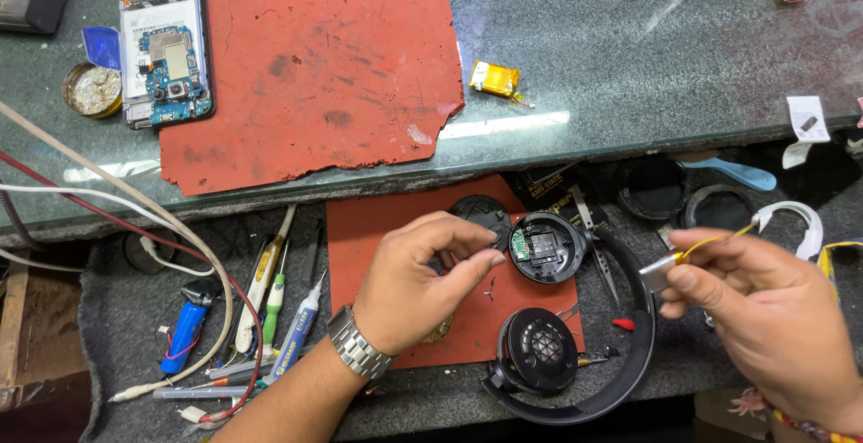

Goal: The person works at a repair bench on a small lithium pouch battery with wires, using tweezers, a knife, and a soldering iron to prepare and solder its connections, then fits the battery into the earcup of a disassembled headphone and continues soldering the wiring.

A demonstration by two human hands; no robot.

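My left hand (415, 279), with a metal watch on its wrist, hovers over a small red mat (373, 218), its fingertips pinched right beside an opened black headphone ear cup (545, 246) whose circuit board shows. Whether something tiny sits between the fingers I cannot tell. My right hand (764, 317) holds a small silver battery cell (659, 273) with yellow wires between thumb and fingers, to the right of the cup. The black headband (629, 353) curves down to the second ear cup (539, 349), which shows its speaker grille.
A larger red mat (324, 57), an opened phone (165, 43), a yellow battery (493, 78) and a solder tin (92, 90) lie on the glass top. Screwdrivers, pens and a blue cell (184, 335) lie at left among cables. Tweezers (593, 245) and ear pads (652, 188) sit behind the headphone.
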